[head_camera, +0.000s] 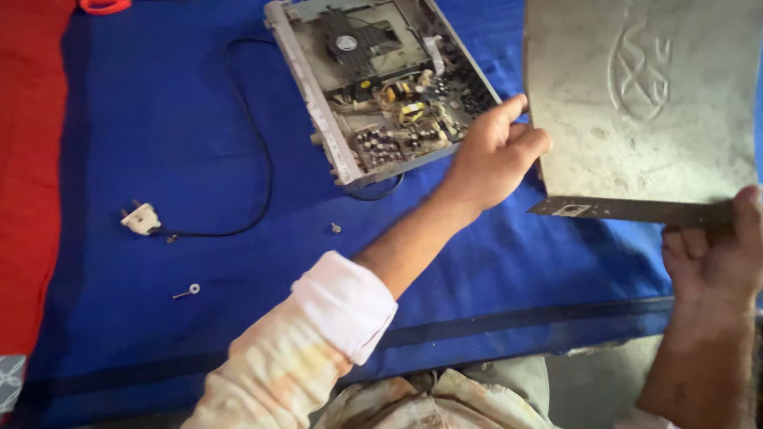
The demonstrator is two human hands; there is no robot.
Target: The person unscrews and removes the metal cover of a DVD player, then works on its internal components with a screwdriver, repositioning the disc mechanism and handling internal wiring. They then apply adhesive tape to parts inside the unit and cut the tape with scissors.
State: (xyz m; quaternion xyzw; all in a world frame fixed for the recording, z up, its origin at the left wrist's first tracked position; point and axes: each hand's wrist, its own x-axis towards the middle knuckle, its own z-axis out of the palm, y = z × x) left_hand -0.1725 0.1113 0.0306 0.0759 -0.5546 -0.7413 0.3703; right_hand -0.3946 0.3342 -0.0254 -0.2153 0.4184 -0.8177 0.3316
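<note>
Metal cover [636,111], a dull grey sheet with a raised emblem pressed into it and a folded lip along its near edge, is held up off the cloth at the right of the scene by both hands. The left hand [497,155] is closed on its left edge, thumb over the top face and fingers curled beneath, while the right hand [715,254] clamps the near right corner of the lip, thumb lying up along it; a grip at two spots like this would keep the wide, thin sheet level and stop it flexing. Its surface looks scuffed and dusty, with pale blotches. Just to the left, on the blue cloth [159,143], lies the opened device chassis [381,79], tilted, showing a fan, circuit boards and crowded capacitors (its top is bare). A black power cord [262,151] loops from it toward the white plug [141,218] at the left. Loose screws [189,291] rest on the cloth nearer the person, one more lying just near of the chassis. A red cloth [32,159] borders the far left.
</note>
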